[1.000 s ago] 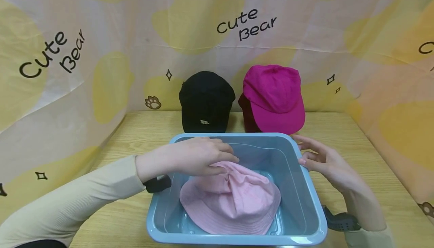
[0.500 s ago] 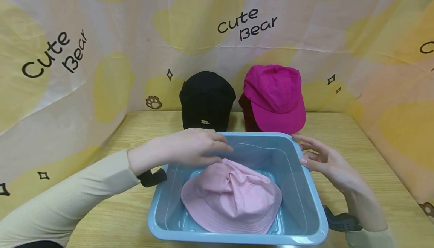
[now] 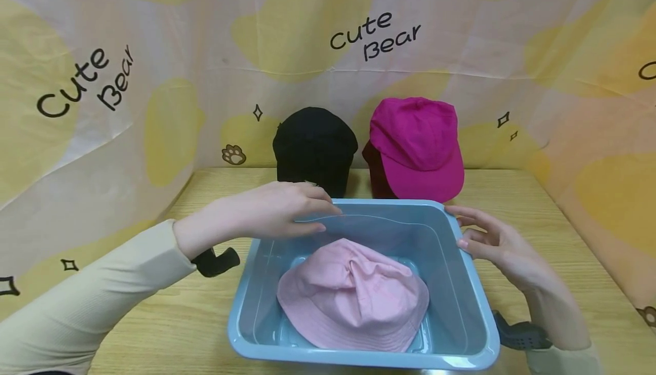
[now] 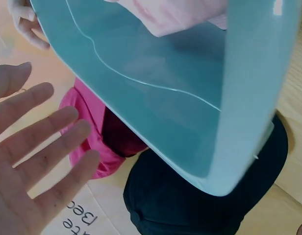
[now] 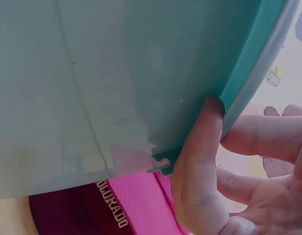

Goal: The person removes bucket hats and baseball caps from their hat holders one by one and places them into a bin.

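Observation:
A pink bucket hat (image 3: 353, 301) lies in a blue plastic tub (image 3: 364, 357), brim toward the near side. My left hand (image 3: 271, 207) hovers over the tub's far left corner, above and apart from the hat. In the left wrist view its fingers (image 4: 48, 127) are spread, with nothing held. My right hand (image 3: 504, 250) grips the tub's right rim near the far corner. The right wrist view shows one fingertip (image 5: 212, 115) tucked beneath that rim and another digit against its edge.
Behind the tub stand a black cap (image 3: 315, 147) and a magenta cap (image 3: 415, 136). A dark red cap (image 3: 378, 176), lettered in the right wrist view, sits partly hidden behind the magenta one. A printed curtain (image 3: 282, 33) backs the wooden table (image 3: 169, 306).
My left hand has risen off the pink bucket hat and drawn back toward the far left. The hat stays in the tub. My right hand has kept its hold on the rim.

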Tool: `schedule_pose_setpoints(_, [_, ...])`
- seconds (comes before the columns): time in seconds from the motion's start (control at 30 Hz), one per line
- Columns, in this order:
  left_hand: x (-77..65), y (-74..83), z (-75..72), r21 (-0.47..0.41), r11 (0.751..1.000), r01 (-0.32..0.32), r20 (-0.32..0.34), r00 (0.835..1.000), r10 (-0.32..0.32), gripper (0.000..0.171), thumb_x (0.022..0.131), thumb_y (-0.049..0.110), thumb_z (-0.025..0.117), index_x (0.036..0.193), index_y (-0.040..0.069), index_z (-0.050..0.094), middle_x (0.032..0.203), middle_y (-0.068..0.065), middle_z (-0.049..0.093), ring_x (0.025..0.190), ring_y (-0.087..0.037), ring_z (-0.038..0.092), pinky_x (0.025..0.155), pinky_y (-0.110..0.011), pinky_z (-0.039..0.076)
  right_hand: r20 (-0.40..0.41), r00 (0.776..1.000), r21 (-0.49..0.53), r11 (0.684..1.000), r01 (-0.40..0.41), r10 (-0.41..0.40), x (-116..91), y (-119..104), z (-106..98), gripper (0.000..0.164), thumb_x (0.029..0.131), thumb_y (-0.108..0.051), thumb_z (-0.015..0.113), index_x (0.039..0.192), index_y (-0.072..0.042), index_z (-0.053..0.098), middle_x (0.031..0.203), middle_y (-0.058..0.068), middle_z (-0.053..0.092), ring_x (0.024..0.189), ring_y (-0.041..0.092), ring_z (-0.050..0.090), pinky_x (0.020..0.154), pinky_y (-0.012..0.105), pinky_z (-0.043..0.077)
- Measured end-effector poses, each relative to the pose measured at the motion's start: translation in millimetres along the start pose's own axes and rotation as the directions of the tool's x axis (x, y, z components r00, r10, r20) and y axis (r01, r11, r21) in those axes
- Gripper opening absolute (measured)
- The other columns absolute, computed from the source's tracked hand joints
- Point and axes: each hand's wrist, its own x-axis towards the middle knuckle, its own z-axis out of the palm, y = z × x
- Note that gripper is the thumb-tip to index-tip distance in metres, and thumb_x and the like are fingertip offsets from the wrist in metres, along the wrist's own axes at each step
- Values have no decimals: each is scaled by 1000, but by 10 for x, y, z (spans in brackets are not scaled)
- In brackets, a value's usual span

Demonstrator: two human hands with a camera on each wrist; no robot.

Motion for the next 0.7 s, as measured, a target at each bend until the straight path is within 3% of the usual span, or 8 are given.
schedule_pose_setpoints(0.33, [-11, -163, -47, 38, 999, 32, -106, 994, -28, 30, 92, 27, 63, 120, 18, 66, 113, 3, 66, 106, -15, 63, 84, -35, 55, -4, 1000, -9, 1000, 10, -10, 5, 8, -14, 53, 93, 7, 47, 143, -4, 39, 125, -1, 52, 78, 14, 64, 77, 26, 50])
schedule_pose_setpoints(0.7, [16, -369, -87, 58, 994, 95, -243, 967, -78, 25, 91, 24, 63, 114, 17, 69, 107, 3, 67, 96, -14, 65, 75, -34, 55, -13, 1000, -6, 1000, 26, -26, 14, 24, -20, 52, 93, 9, 47, 143, -3, 39, 122, -1, 52, 79, 12, 64, 74, 26, 51])
